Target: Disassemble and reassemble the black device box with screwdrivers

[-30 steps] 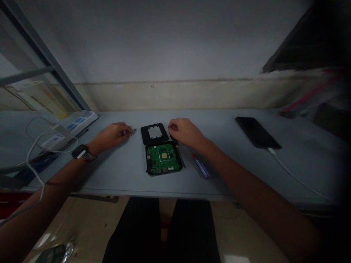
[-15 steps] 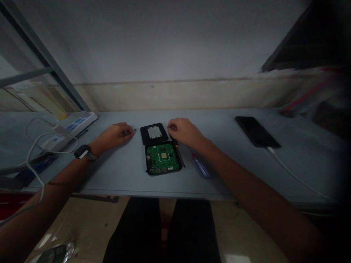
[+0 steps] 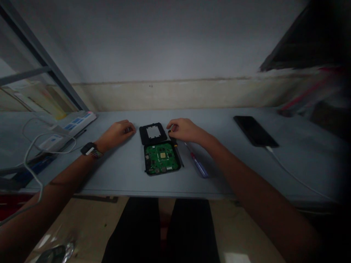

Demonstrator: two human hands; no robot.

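My left hand (image 3: pixel 117 135) rests on the table to the left of an opened black device, its fingers curled and the thumb near the fingertips; anything held there is too small to make out. My right hand (image 3: pixel 186 130) is at the device's upper right, thumb and fingers closed on the dark handle of a screwdriver (image 3: pixel 178 153), whose shaft points toward me along the casing. The device's lower shell holds a green circuit board (image 3: pixel 160 160). Its black cover (image 3: pixel 145 136), with a pale rectangle inside, lies just behind it. A second screwdriver (image 3: pixel 199 166), with a clear bluish handle and red collar, lies below my right wrist.
A black phone (image 3: pixel 255 130) with a white cable (image 3: pixel 290 173) lies to the right. At the left are a white power strip (image 3: pixel 79 124), a looping white cord (image 3: pixel 31 170) near my forearm, and a metal frame (image 3: pixel 52 71). A wall rises behind the table.
My right hand's fingers have shifted at the dark screwdriver's handle, showing more of it. A small thing at my left fingertips no longer shows. The device stays in place.
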